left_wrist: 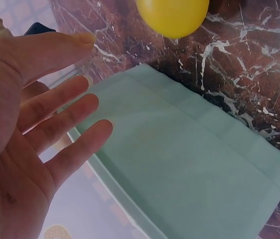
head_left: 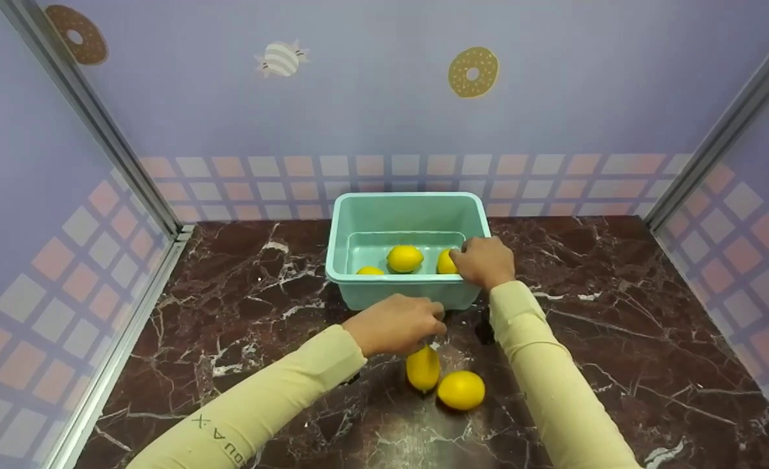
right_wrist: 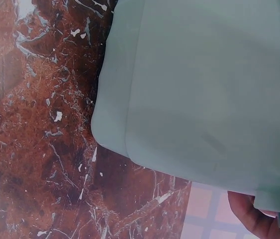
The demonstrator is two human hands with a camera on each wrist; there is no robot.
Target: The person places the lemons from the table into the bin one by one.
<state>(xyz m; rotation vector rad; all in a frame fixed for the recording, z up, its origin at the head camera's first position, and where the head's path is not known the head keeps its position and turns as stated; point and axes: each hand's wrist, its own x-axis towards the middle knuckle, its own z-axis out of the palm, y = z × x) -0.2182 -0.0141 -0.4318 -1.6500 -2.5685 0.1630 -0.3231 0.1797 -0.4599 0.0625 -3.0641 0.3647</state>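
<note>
My left hand (head_left: 397,324) hovers just in front of the bin, over a yellow lemon (head_left: 423,369) on the table. Its fingers are loosely spread with nothing between them, as the left wrist view shows, where a lemon (left_wrist: 173,15) lies beyond the thumb. Beside the first, a second lemon (head_left: 461,390) rests on the table. My right hand (head_left: 486,262) grips the rim of the mint-green plastic bin (head_left: 397,278) at its front right corner; one finger (right_wrist: 249,216) curls below the rim outside. Inside are lemons (head_left: 404,258), one partly hidden by this hand.
The bin stands on a dark red marbled tabletop (head_left: 260,339) near the back wall (head_left: 371,98). Side panels with metal edge strips (head_left: 120,339) bound the table left and right.
</note>
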